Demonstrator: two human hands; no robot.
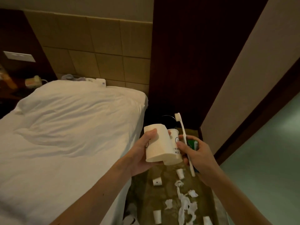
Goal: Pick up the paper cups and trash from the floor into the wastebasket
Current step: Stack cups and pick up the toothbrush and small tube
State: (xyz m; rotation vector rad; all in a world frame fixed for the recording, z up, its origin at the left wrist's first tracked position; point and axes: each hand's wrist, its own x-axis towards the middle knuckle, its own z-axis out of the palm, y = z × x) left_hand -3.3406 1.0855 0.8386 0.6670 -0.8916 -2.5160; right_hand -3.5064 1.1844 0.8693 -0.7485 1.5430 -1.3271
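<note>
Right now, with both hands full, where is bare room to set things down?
The bed beside the left hand is wide and bare. The floor strip along it is crowded with small cups and torn tissue.

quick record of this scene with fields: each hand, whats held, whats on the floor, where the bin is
left hand: grips a plain paper cup, with a printed paper cup right beside it
right hand: holds a toothbrush and a green can
wastebasket: dark, beyond the hands, beside the bed
floor: small paper cups, torn tissue scraps
</note>
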